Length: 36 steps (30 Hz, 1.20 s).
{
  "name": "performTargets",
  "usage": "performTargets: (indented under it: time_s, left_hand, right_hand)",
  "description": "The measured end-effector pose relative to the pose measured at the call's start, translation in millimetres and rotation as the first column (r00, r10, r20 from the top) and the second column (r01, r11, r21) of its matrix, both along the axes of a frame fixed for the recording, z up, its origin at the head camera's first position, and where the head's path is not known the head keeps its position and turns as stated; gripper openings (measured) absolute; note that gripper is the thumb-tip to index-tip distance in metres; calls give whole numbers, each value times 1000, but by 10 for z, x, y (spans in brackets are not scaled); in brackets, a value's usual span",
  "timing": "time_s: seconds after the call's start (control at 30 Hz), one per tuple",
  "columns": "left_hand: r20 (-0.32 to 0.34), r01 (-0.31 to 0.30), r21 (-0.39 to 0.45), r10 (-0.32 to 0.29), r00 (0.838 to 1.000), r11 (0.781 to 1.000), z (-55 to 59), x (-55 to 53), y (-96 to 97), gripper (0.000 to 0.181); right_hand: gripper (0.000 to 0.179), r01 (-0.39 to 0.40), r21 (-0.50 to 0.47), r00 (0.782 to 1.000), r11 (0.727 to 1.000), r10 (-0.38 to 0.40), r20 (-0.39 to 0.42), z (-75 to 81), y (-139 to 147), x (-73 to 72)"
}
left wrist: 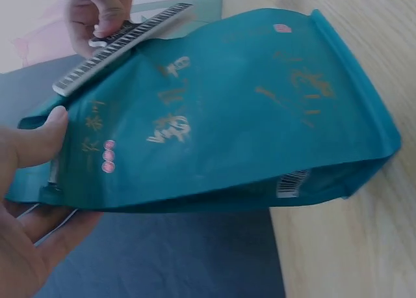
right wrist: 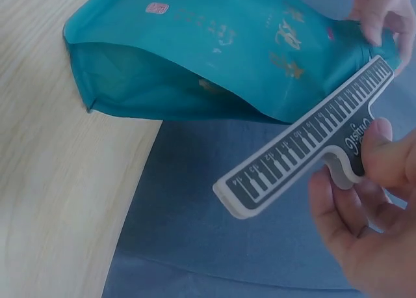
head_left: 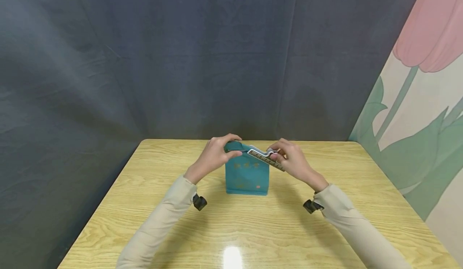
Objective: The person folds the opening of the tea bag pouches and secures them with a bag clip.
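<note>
A teal bag [head_left: 247, 176] with gold lettering stands upright on the wooden table. My left hand [head_left: 218, 153] grips its top left corner, thumb on the near face and fingers behind, as the left wrist view shows. My right hand [head_left: 292, 159] pinches the handle of a long bag clip [right wrist: 305, 138] printed with a black and white piano-key pattern. The clip slants across the bag's top right edge, its far end [left wrist: 68, 88] overlapping the bag near my left thumb, while its lower end sticks out past the bag's side.
The wooden table [head_left: 144, 220] spreads out around the bag. Behind it hangs a dark curtain [head_left: 217, 60], and a wall painted with a pink tulip [head_left: 430, 23] stands at the right. Each wrist wears a small black camera [head_left: 199, 202].
</note>
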<state>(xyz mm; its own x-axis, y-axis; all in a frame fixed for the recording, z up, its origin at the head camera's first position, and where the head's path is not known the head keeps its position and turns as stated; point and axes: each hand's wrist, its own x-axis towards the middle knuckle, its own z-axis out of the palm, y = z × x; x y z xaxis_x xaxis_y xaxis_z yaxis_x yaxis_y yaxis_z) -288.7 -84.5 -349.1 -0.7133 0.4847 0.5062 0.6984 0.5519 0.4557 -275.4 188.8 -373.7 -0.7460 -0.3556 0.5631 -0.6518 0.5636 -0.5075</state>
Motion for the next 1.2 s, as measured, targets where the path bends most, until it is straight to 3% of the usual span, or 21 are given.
performTargets:
  time_s: [0.1,0.4,0.83,1.2]
  left_hand:
    - [17,-13,-8,13,1000,1000,-37,-14,-20,31]
    - [-41,2,6,-2,999,1000,-46,-30,4,16]
    - [-114,-40,-15,38,993,999,-59,-36,26,19]
    - [-112,-51,-5,50,992,999,-43,-26,40,23]
  right_hand:
    - [13,18,-1,999,1000,-18,-28,-12,-22,-3]
    - [11,67,-22,991,998,-69,-115,-35,-78,-15]
    - [14,36,-56,982,998,-46,-185,80,-245,-40]
    - [15,45,-70,986,997,-55,-154,119,-294,-44]
